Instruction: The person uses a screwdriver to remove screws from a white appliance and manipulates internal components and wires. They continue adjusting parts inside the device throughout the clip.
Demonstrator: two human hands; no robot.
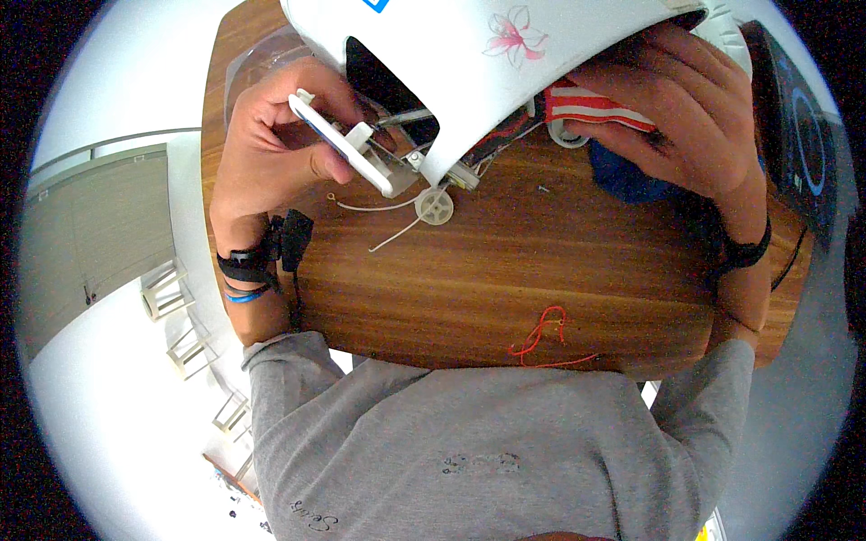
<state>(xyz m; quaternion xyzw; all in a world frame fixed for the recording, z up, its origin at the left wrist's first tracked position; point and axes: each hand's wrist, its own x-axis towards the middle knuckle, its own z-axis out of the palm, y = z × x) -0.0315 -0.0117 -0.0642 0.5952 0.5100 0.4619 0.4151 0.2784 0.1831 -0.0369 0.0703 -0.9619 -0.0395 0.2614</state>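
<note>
A white curved plastic casing (433,63) with a pink flower decal is tilted over the far part of the table. My left hand (257,135) is closed on a white plastic panel (347,149) beside the casing's dark opening. Metal rods and a bracket (465,176) show at the casing's lower corner. Below them hang a pale spoked plastic wheel (435,206) and thin white wires (383,206). My right hand (690,117) is curled at the casing's right edge, some fingers hidden beneath it. Next to those fingers is a red-and-white striped piece (595,106).
A small screw (543,188) and a red cord (543,335) lie on the brown wooden table (433,288). Something dark blue (627,176) sits under my right hand. A black device with a ring mark (803,135) stands at the right; a black block (296,236) is by my left wrist.
</note>
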